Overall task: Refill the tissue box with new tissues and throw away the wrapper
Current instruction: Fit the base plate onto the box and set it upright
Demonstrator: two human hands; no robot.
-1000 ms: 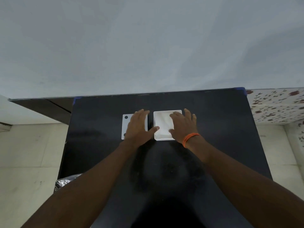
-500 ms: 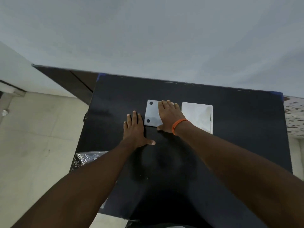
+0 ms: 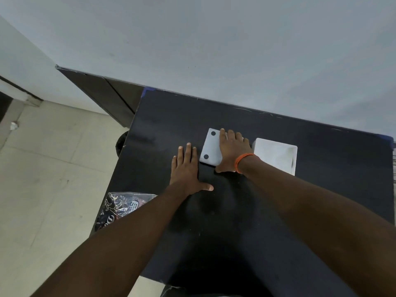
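The lid (image 3: pixel 210 148) lies left of the tissue box (image 3: pixel 276 154) on the table (image 3: pixel 321 189).

A: What's behind the black table (image 3: pixel 278 211)?
B: A plain grey wall (image 3: pixel 214 39).
A: And to the left?
B: Pale floor tiles (image 3: pixel 47 168) and a dark brown cabinet (image 3: pixel 107 93) against the wall.

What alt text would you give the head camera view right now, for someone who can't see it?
The right hand lies flat on a white panel with two dark dots on a black table, beside an open white box. The left hand rests flat on the table; a printed plastic bag lies at its left edge.
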